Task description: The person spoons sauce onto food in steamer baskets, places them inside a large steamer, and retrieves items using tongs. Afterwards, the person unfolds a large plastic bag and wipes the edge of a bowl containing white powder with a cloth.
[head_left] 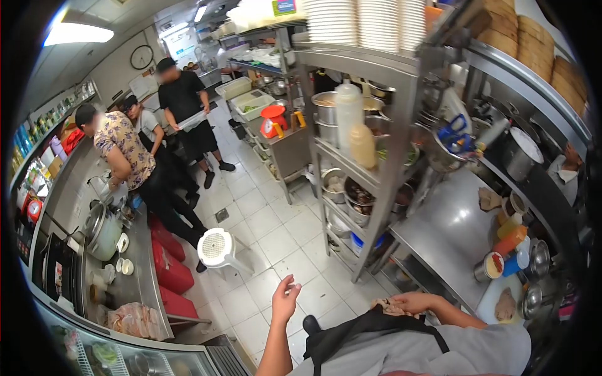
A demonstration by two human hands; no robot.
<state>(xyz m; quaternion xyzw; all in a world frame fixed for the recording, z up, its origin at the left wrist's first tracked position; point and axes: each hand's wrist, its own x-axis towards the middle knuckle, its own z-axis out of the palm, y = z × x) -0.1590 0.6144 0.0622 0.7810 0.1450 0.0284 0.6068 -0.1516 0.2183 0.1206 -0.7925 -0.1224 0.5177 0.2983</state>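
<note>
Head view, left to right: a white plastic stool (215, 245) stands on the tiled floor (276, 235), ahead and to the left of the person's left hand (286, 299). That hand is raised over the floor, its grip apart, fingers loosely bent, and nothing shows in it. To its right, with a gap between, is the black apron (370, 332) on the person's front, and by the apron's far edge a crumpled tan item (387, 307), probably a cloth. It lies just off the fingertips of the right hand (414, 303), on the side facing the left hand: between the two, but well apart from the left. The right hand is plainly the nearer, its grip together on the item's right end, fingers pointing left. The long axis seems to run crosswise, from the right fingers toward the left hand, though the bunching makes this uncertain; whether the item also touches the apron cannot be told. Farther right, beyond the right hand, the stainless-steel table (439, 232) carries a white cutting board (485, 308).
</note>
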